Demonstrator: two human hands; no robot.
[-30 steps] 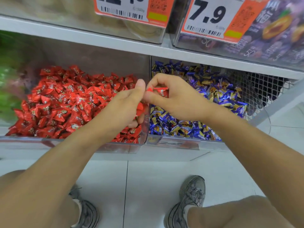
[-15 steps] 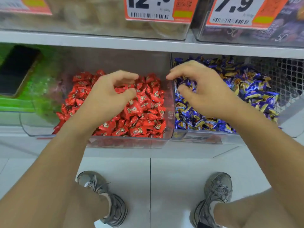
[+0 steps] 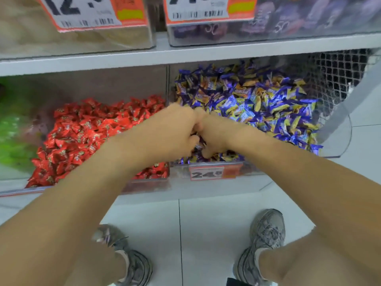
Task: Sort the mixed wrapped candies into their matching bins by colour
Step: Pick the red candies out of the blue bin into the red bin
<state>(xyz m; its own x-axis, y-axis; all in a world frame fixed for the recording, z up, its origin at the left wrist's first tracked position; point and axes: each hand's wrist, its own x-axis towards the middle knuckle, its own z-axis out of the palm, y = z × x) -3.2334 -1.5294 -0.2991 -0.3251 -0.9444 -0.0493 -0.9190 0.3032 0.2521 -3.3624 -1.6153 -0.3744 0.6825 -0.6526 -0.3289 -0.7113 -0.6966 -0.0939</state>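
A clear bin point(image 3: 61, 187) on the left holds a heap of red wrapped candies point(image 3: 92, 131). Beside it, a second clear bin point(image 3: 338, 141) is piled with blue-and-gold wrapped candies point(image 3: 257, 104). My left hand point(image 3: 175, 131) and my right hand point(image 3: 216, 135) are pressed together at the front left corner of the blue bin. Both hands' fingers curl down into the blue candies. A bit of wrapper shows between them, but the backs of the hands hide what the fingers hold.
A green bin point(image 3: 12, 137) sits blurred at far left. An upper shelf point(image 3: 185, 54) with price-tagged boxes overhangs the bins. Wire mesh point(image 3: 340, 75) closes the back right. A 24.5 price tag point(image 3: 212, 172) is on the blue bin's front. My shoes point(image 3: 266, 234) stand on white floor tiles.
A second ago both hands pinched a red candy by the divider. They then parted over the two bins, and now both have come together and dug into the blue candies.
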